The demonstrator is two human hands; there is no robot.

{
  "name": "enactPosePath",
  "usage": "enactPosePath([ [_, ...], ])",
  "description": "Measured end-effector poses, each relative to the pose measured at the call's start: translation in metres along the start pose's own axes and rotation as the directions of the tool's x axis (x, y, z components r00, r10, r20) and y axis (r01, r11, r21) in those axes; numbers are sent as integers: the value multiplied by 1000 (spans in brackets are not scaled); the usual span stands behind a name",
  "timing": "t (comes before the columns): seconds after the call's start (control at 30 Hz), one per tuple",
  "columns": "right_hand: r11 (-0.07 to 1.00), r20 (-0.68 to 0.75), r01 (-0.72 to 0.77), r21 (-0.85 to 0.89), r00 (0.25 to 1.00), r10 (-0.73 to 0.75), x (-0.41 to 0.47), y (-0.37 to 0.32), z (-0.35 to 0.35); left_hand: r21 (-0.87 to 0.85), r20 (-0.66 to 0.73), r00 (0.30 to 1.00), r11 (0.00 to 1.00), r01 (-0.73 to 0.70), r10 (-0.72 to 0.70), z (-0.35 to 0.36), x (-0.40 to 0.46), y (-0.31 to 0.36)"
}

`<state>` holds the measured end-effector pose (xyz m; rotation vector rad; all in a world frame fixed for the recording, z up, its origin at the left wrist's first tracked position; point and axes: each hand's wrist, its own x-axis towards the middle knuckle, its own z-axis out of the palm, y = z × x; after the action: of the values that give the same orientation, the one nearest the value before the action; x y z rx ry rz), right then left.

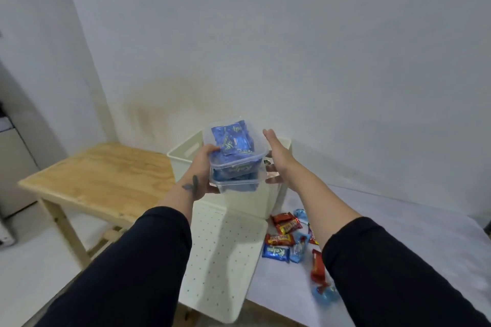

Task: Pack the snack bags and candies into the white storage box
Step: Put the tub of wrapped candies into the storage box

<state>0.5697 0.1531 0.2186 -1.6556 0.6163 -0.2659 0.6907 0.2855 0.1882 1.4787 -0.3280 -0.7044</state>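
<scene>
A white perforated lid (pixel 223 260) is seen lying flat nearest, with glossy red and blue wrapped candies (pixel 292 241) scattered beside it on a pale sheet-covered surface (pixel 398 210). Beyond, two stacked clear plastic tubs (pixel 235 159) of crinkled blue snack bags (pixel 233 138) are gripped by the left hand (pixel 202 167) over the white storage box (pixel 183 156). The right hand (pixel 279 151) is held flat, fingers straight, just beside them. A plywood table (pixel 106 175) and stained white wall (pixel 292 48) are behind.
</scene>
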Motion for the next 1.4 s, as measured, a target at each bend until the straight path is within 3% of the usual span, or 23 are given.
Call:
enactPosePath([
  [0.17,997,-56,-59,46,997,62,50,-8,24,3,53,998,1000,27,-28,-23,49,13],
  [0.43,1000,-248,-17,17,969,21,153,0,-1,2,237,962,990,138,-135,-14,144,16],
  [0.5,994,-382,-30,-108,924,-13,172,6,-12,12,286,942,984,179,-175,-6,164,11],
  [0.6,892,-483,-199,-405,875,-24,195,30,-25,83,318,913,967,240,-254,1,194,3],
  [0.67,821,-447,-267,-505,894,15,197,51,-26,144,316,899,952,272,-305,3,206,-5],
  [0.77,800,-366,-257,-543,929,50,200,71,-24,234,316,870,920,314,-378,8,225,-14],
  [0.83,818,-347,-228,-528,937,37,200,82,-20,313,315,848,890,331,-426,9,237,-19],
  [1.03,918,-479,-193,-346,878,4,208,105,-13,469,333,772,805,363,-542,8,262,-29],
  [1.2,980,-535,-165,-106,841,84,207,107,-13,438,358,761,817,376,-541,12,273,-55],
  [1.4,986,-569,-157,-58,817,97,208,107,-10,464,302,756,783,415,-580,13,281,-61],
])
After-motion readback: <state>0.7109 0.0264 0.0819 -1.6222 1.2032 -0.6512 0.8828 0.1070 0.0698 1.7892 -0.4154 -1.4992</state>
